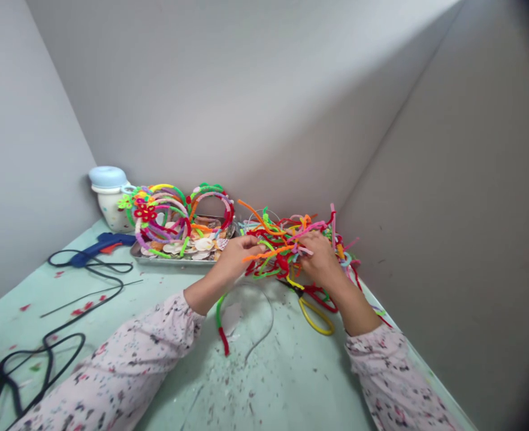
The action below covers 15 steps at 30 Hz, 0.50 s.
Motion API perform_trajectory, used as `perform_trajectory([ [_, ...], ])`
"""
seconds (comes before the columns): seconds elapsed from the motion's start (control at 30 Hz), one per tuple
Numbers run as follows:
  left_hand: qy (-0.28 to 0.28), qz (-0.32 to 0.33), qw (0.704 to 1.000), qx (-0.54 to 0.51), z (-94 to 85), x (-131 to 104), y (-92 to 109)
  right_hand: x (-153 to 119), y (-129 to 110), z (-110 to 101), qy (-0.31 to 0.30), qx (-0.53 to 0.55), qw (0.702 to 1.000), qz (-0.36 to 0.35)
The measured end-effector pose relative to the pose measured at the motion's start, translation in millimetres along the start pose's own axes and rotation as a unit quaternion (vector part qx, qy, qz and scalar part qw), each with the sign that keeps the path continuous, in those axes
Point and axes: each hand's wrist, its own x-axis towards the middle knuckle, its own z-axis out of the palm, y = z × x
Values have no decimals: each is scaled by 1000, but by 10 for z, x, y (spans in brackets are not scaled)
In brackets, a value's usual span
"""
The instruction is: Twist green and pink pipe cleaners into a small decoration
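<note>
Both hands are at a tangled pile of colourful pipe cleaners [286, 230] at the back of the table. My left hand [236, 258] is closed at the pile's left side, its fingertips pinching among green and orange strands. On the other side, my right hand [320, 256] has its fingers curled into the pile around pink and purple strands; its fingertips are partly hidden. Below the hands lies a thin headband [271, 320], its left end wrapped in green and red. Scissors [317, 317] with a yellow and a red handle lie near my right wrist, blades toward the pile.
Left of the pile, a metal tray [174, 261] holds shells and several wrapped headbands [168, 209]. A blue glue gun [97, 246] lies beside it, its dark cord [51, 329] looping across the left side. A blue-lidded cup [111, 200] stands in the back corner. Grey walls enclose the table.
</note>
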Motion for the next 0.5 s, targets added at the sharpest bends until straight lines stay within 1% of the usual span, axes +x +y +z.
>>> perform_trajectory([
  [0.03,20,6,1000,6,-16,17,-16,0,11,-2,2,1,1000,1],
  [0.1,40,36,998,44,-47,57,-70,0,40,-3,2,5,1000,4],
  [0.17,44,66,992,103,-72,93,-131,1,74,-5,-1,9,1000,10],
  [0.23,50,73,981,170,-89,112,-168,3,103,-11,-4,15,1000,15],
  [0.3,49,74,973,214,-97,113,-173,5,119,-25,-6,21,1000,17],
  [0.5,43,87,968,230,-94,111,-151,10,104,-78,9,62,998,6],
])
